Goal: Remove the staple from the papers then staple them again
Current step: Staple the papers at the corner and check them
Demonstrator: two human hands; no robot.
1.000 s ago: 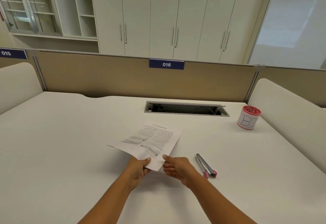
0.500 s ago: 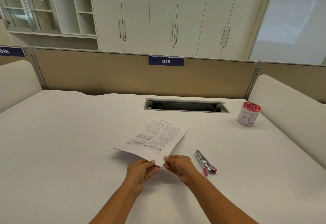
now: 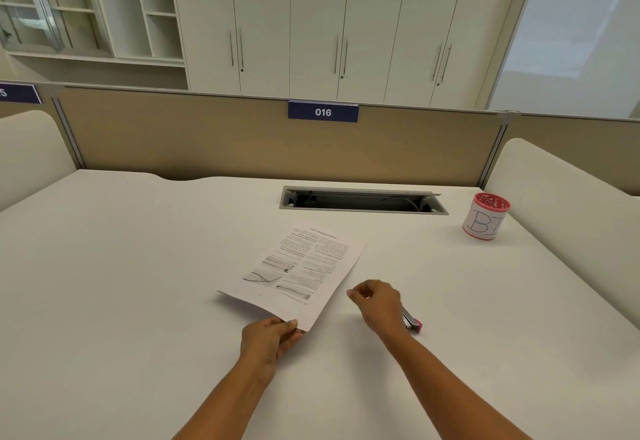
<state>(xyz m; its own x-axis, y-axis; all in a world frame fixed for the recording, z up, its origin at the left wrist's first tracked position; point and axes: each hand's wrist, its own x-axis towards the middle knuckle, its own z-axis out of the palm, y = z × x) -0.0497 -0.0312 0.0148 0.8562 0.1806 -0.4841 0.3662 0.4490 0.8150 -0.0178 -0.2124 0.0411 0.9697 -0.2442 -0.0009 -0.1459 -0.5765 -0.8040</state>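
Note:
The printed papers (image 3: 304, 266) lie slanted on the white desk (image 3: 138, 266), with their near corner lifted. My left hand (image 3: 268, 337) pinches that near corner between thumb and fingers. To the right of the sheets, clear of them, my right hand (image 3: 379, 302) hovers with thumb and forefinger pinched together; whether something tiny sits between the fingertips is too small to tell. The pink and metal stapler (image 3: 412, 322) lies on the desk just behind my right wrist, mostly hidden by it. No staple is visible on the papers.
A pink-rimmed cup (image 3: 485, 217) labelled with blue letters stands at the back right. An open cable slot (image 3: 362, 200) is set in the desk behind the papers. A tan divider (image 3: 207, 141) with the sign 016 closes the far edge.
My right hand has come off the papers' near corner and moved right, over the stapler, fingers still pinched. My left hand keeps the corner, and the sheets have shifted slightly.

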